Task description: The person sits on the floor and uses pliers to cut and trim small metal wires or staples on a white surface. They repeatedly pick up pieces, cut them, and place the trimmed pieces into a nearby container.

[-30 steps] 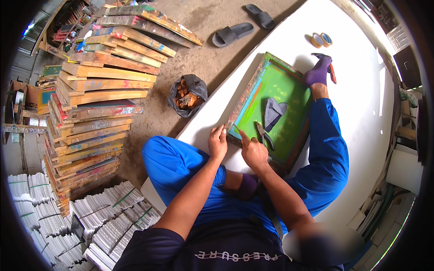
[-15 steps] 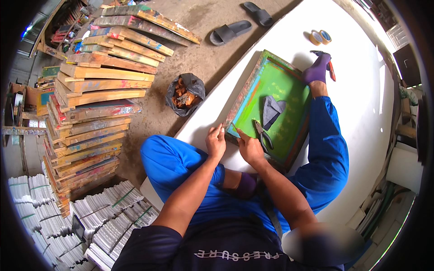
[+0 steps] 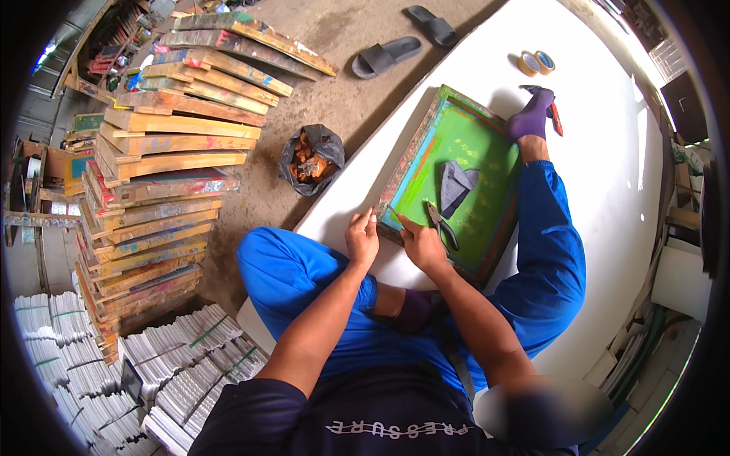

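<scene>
lettering (image 3: 399,429) marks the shirt (image 3: 372,399); left hand (image 3: 363,239) and right hand (image 3: 423,247) near frame (image 3: 411,149), grip unclear.

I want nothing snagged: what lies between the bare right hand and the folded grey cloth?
In the head view, metal pliers with dark handles lie between the right hand and the folded grey cloth, on the framed rectangular green panel.

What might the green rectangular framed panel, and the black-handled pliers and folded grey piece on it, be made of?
The green rectangular framed panel: probably a wooden rim, matte, paint-stained; the flat inner sheet may be mesh. The black-handled pliers: likely steel, the head greyish; dark handles possibly plastic or rubber. The folded grey piece: apparently matte cloth, from its soft creases.
</scene>
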### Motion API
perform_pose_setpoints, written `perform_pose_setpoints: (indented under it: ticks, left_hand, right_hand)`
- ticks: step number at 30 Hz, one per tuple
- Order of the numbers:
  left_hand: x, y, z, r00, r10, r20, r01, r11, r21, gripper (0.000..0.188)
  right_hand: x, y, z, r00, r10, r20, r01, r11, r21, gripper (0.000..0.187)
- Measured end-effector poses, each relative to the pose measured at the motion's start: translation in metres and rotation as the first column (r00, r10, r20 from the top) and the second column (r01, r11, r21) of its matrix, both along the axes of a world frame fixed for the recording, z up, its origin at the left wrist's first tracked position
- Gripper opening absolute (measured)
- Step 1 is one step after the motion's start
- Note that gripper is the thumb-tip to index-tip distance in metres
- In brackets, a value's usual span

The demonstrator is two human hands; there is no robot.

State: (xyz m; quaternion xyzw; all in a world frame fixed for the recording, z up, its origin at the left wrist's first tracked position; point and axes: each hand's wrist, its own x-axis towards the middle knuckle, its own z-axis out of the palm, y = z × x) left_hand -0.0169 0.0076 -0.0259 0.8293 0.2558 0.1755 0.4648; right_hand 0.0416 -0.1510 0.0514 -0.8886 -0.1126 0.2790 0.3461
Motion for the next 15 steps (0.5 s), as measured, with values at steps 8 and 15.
perform_pose_setpoints:
  ticks: [8,15]
  left_hand:
    - [0.001,0.001,0.006,1.000,-0.014,-0.013,0.014,1.000,-0.012,0.029]
    - [-0.005,0.005,-0.001,1.000,-0.009,0.007,0.009,1.000,-0.007,0.029]
  right_hand:
    - [0.006,-0.013,-0.035,0.995,-0.064,-0.071,0.080,0.966,0.245,0.036]
    - [-0.004,-0.012,-0.019,0.883,0.228,0.410,-0.166,0.969,-0.183,0.041]
